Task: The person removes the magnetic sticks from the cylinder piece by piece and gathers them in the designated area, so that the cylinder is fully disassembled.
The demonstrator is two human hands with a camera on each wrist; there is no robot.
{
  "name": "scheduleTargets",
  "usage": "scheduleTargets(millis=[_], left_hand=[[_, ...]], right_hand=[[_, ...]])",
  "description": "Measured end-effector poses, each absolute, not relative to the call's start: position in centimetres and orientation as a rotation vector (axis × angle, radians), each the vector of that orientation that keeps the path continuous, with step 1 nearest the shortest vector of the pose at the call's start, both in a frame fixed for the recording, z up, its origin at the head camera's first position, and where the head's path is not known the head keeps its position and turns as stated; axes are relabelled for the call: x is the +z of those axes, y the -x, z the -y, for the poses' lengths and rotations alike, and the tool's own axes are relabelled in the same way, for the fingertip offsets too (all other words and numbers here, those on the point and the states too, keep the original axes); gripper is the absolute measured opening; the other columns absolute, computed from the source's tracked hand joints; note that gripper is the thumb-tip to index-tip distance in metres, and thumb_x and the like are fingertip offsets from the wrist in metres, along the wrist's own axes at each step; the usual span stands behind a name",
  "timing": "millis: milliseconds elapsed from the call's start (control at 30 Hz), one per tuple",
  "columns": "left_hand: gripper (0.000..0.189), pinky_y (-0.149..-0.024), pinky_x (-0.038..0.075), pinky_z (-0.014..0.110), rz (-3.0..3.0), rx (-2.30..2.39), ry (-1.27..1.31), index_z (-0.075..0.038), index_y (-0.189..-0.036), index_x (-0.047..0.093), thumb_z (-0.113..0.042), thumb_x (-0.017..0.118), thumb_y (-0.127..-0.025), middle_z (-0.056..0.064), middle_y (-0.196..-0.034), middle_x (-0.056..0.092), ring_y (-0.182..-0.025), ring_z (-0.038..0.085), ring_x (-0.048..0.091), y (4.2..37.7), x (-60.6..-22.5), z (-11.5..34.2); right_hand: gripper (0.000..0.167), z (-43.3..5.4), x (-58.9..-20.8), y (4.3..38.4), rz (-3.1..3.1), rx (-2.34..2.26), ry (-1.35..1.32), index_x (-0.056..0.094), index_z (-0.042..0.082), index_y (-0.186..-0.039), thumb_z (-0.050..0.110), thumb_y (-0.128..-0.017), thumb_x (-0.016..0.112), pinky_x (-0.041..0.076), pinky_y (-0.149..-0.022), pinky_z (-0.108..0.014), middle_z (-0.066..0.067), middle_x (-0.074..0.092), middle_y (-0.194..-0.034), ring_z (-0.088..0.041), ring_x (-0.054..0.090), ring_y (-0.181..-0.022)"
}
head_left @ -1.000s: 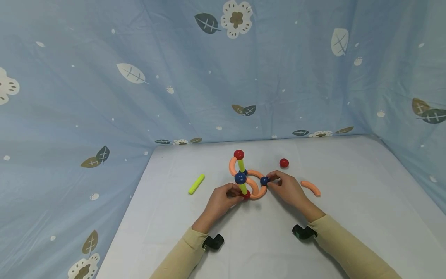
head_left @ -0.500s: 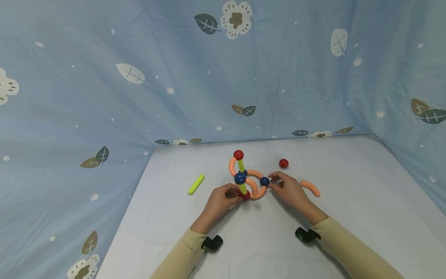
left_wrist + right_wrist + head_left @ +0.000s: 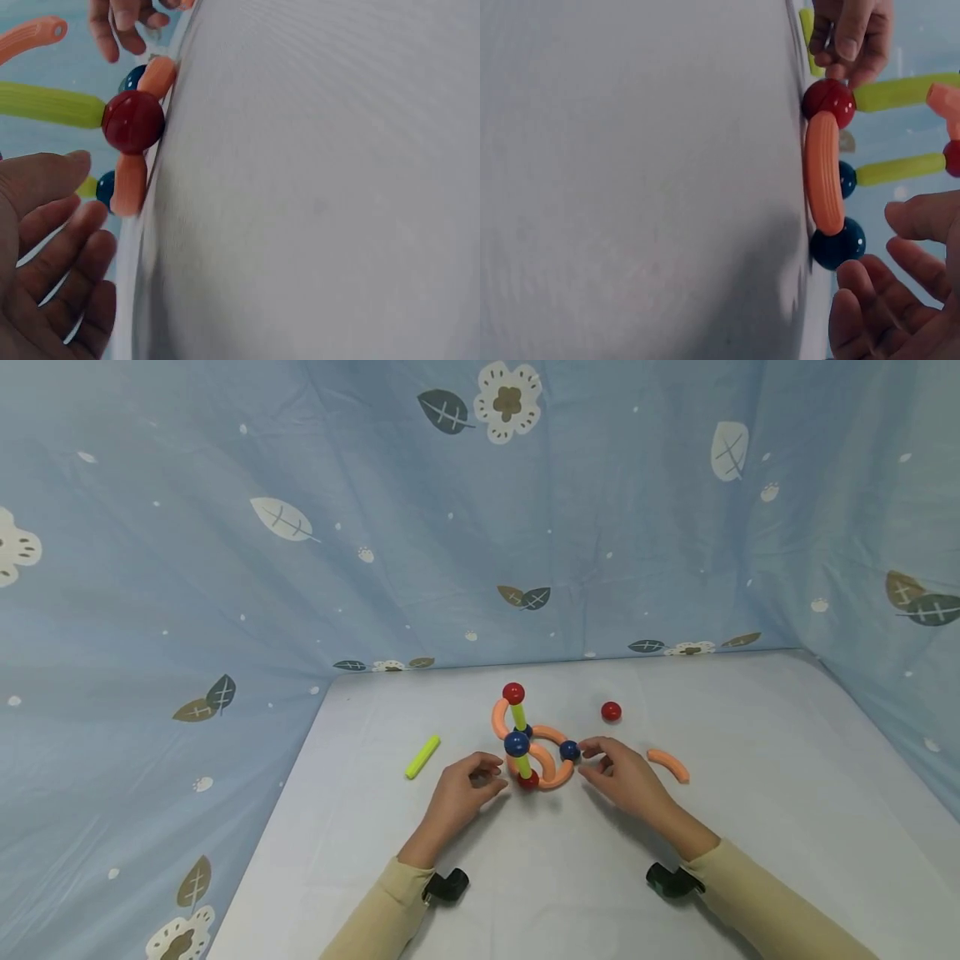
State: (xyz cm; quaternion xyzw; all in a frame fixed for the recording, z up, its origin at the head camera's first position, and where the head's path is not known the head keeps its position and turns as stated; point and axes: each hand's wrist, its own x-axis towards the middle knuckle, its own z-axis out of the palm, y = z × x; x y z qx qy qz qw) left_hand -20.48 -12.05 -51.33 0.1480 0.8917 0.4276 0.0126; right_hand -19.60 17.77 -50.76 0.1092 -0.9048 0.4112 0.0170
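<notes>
A toy structure of balls and rods stands on the white table. Its base is a ring of orange curved rods (image 3: 559,777) joining a red ball (image 3: 528,779) at the front, a blue ball (image 3: 570,750) at the right and another blue one behind. Two yellow-green rods (image 3: 901,169) rise from it, topped by an upper blue ball (image 3: 517,743) and an upper red ball (image 3: 513,693). My left hand (image 3: 459,789) is apart from the front red ball, fingers loosely bent around nothing. Beside the right blue ball, my right hand (image 3: 624,777) is relaxed, fingertips close to it.
A loose yellow-green rod (image 3: 423,757) lies left of the structure. To the right are a loose red ball (image 3: 611,712), farther back, and a loose orange curved rod (image 3: 668,765), beside my right hand. A blue patterned cloth (image 3: 600,527) hangs behind the table (image 3: 570,893).
My left hand has let go of the front red ball and drawn back left. My right hand has released the right blue ball and moved slightly away. The structure stays in place.
</notes>
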Motion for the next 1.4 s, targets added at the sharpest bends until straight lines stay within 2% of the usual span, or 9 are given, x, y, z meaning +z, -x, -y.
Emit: scheduleTargets(millis=[167, 400, 500, 700, 1000, 1400], left_hand=[[0.031, -0.092, 0.055, 0.040, -2.832, 1.361, -0.421, -0.013, -0.118, 0.071, -0.025, 0.079, -0.091, -0.007, -0.103, 0.072, -0.100, 0.012, 0.066, 20.4, -50.8, 12.6], [0.031, -0.094, 0.054, 0.047, -2.897, 1.444, -0.464, -0.008, -0.117, 0.071, -0.019, 0.080, -0.090, -0.001, -0.105, 0.074, -0.101, 0.019, 0.066, 20.7, -49.5, 13.0], [0.031, -0.094, 0.055, 0.045, -2.938, 1.456, -0.485, -0.010, -0.117, 0.071, -0.020, 0.081, -0.090, -0.003, -0.108, 0.073, -0.102, 0.017, 0.067, 20.8, -49.1, 13.0], [0.033, -0.093, 0.056, 0.038, -3.008, 1.512, -0.576, -0.013, -0.119, 0.070, -0.023, 0.081, -0.090, -0.006, -0.115, 0.071, -0.106, 0.014, 0.064, 20.4, -47.9, 12.8], [0.044, -0.091, 0.057, 0.037, -2.990, 1.629, -0.794, -0.019, -0.132, 0.067, -0.022, 0.080, -0.090, -0.008, -0.133, 0.063, -0.117, 0.012, 0.060, 19.7, -46.1, 12.0], [0.051, -0.078, 0.059, 0.040, -2.949, 1.613, -0.936, -0.021, -0.135, 0.066, -0.018, 0.083, -0.087, -0.009, -0.140, 0.058, -0.100, 0.020, 0.065, 19.5, -45.9, 10.7]], right_hand=[[0.032, -17.3, -50.4, 19.1, 2.759, 1.267, -0.436, 0.066, 0.010, -0.125, 0.015, -0.095, 0.074, 0.055, -0.072, -0.028, -0.004, 0.067, -0.117, -0.012, 0.062, -0.088], [0.029, -16.5, -49.5, 18.3, 2.648, 1.290, -0.545, 0.065, 0.006, -0.125, 0.010, -0.096, 0.071, 0.056, -0.075, -0.030, -0.006, 0.067, -0.117, -0.017, 0.064, -0.091], [0.028, -16.1, -49.1, 18.0, 2.615, 1.329, -0.577, 0.065, 0.004, -0.124, 0.009, -0.097, 0.070, 0.056, -0.075, -0.030, -0.009, 0.067, -0.117, -0.019, 0.064, -0.092], [0.026, -15.4, -48.3, 17.8, 2.604, 1.356, -0.587, 0.065, 0.009, -0.124, 0.011, -0.099, 0.068, 0.058, -0.078, -0.032, -0.009, 0.067, -0.115, -0.017, 0.063, -0.095], [0.029, -14.7, -47.7, 17.3, 2.547, 1.396, -0.623, 0.062, 0.008, -0.129, 0.013, -0.100, 0.066, 0.058, -0.082, -0.033, -0.009, 0.066, -0.120, -0.016, 0.064, -0.101], [0.038, -13.9, -47.4, 17.4, 2.445, 1.465, -0.684, 0.062, 0.009, -0.132, 0.013, -0.096, 0.072, 0.060, -0.083, -0.035, -0.002, 0.066, -0.122, -0.015, 0.066, -0.099]])
